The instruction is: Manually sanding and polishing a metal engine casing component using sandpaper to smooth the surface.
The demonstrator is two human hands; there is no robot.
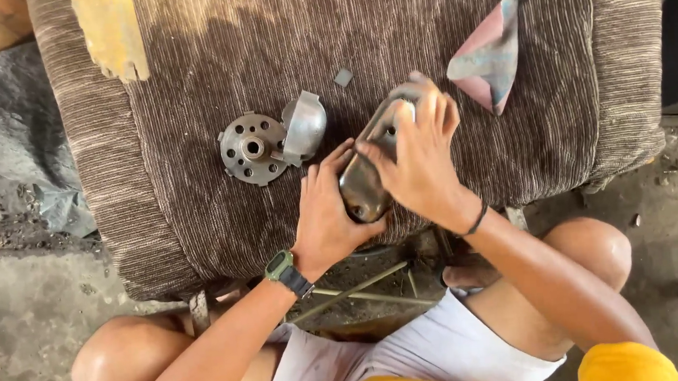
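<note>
Head view shows your left hand (326, 215) wrapped around the near end of an elongated dull metal cover (369, 168), while your right hand (420, 157) presses closed over its top. The cover rests on the brown corduroy cushion (195, 184), right of a perforated round metal disc (252, 149) and a small domed cap (304, 127); a folded sandpaper sheet (488, 53) lies farther right.

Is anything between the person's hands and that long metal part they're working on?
Nothing visible. The left hand grips the metal part at its near end, and the right hand presses directly on top. The round perforated disc lies apart to the left.
</note>
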